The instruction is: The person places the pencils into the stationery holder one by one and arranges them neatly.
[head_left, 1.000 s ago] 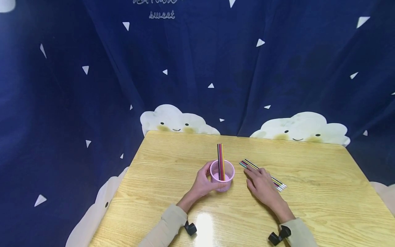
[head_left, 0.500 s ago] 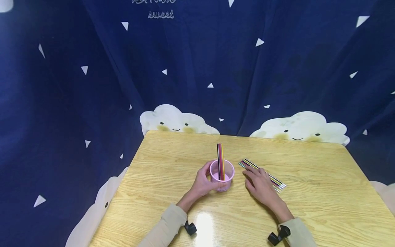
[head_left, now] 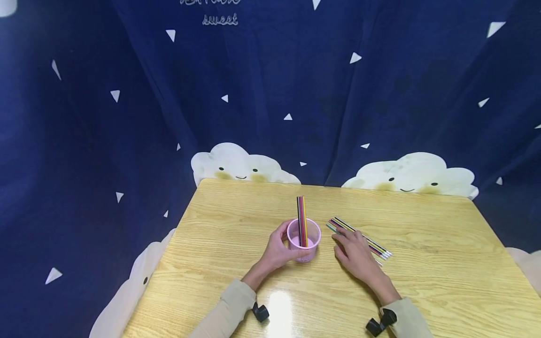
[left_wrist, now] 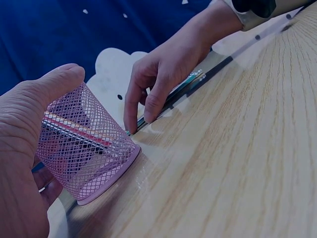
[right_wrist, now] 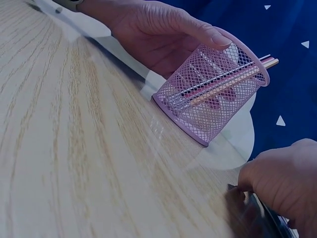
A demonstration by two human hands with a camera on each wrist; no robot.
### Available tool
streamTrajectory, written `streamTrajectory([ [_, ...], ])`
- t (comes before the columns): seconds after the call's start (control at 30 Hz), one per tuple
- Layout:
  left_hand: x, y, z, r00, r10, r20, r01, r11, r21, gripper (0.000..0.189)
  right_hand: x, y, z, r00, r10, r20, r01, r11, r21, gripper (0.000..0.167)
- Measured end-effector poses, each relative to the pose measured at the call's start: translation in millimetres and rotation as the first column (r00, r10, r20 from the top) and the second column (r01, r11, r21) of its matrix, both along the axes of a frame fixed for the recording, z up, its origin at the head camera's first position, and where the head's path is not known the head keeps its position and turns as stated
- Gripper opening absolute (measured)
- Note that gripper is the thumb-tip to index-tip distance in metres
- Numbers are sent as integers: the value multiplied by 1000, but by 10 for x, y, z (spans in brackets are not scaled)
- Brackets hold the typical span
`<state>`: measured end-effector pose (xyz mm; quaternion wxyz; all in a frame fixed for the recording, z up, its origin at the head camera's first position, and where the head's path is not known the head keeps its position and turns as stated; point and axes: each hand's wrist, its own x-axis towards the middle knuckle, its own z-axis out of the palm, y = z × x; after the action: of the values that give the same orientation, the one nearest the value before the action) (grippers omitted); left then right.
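Observation:
My left hand (head_left: 279, 251) grips a pink mesh pencil cup (left_wrist: 109, 139) from its left side, thumb along the near side. The cup stands upright on the table. Several pencils (head_left: 302, 213), dark, red and yellow, lean together inside it and rise above the rim. To the right, my right hand (head_left: 358, 256) is low over a loose row of pencils (head_left: 378, 248). Its thumb and index finger pinch a green pencil (head_left: 331, 228) at the near side of that row. The hand hides the middle of these pencils.
The wooden table (head_left: 236, 206) reaches back to a dark blue curtain (head_left: 270, 70) printed with white clouds and triangles. Black wrist cameras (head_left: 260, 313) sit at both beige sleeves (head_left: 230, 307).
The right hand has shifted slightly left and toward me. The green pencil has come a little apart from the other pencils. The left hand and cup have stayed in place.

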<state>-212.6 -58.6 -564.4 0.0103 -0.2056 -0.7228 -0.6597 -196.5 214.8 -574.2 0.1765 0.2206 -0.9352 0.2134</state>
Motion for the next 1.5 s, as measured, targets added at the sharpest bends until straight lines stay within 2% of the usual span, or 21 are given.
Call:
streamTrajectory([
  [0.13,-3,-1,-5,1000,-2,-9,2,1000,0,87,6,-9,10,1000,-14,11,14,1000,25,31],
  [0.3,-5,-8,-5,1000,-4,13,4,1000,6,88,11,-21,19,999,-32,14,31,997,68,31],
  [0.67,-2,-12,-13,1000,-1,4,1,1000,3,88,16,-34,33,999,-38,-22,41,981,189,31],
  [1.0,-5,-6,-6,1000,-5,19,5,1000,3,88,-11,-40,-16,994,59,-87,-50,994,98,26],
  [1.23,-1,-5,-5,1000,-3,10,3,1000,2,88,-10,-60,-19,993,51,-108,-40,994,99,31],
  [1.5,-2,-12,-7,1000,-9,-7,9,1000,0,88,12,-64,33,999,11,-51,-8,997,77,32],
])
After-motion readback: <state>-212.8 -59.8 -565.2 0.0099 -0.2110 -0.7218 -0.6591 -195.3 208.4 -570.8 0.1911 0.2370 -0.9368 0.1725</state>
